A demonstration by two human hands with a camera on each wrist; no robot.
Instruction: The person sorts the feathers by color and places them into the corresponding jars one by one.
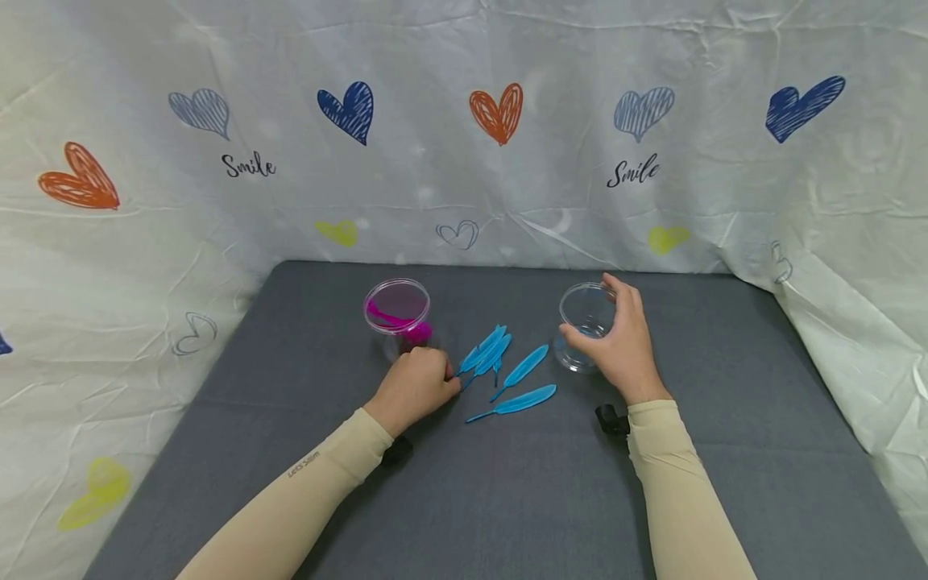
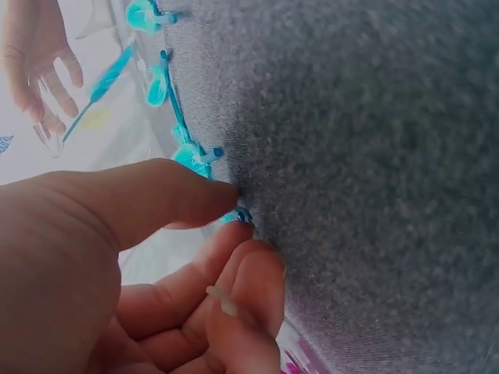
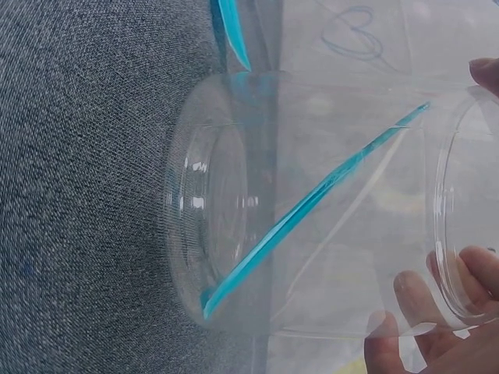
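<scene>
My left hand is at the left side of a loose group of blue feathers. In the left wrist view, its thumb and forefinger pinch the quill end of one blue feather, mostly hidden by the fingers. My right hand grips an upright clear plastic cup near its rim, thumb on one side and fingers on the other. Inside that cup a blue feather leans diagonally, shown in the right wrist view. Beyond my left hand stands another clear cup with magenta feathers in it.
Two more blue feathers, a nearer one and one just behind, lie between the hands on the grey-covered table. A white cloth printed with hearts hangs behind and beside the table.
</scene>
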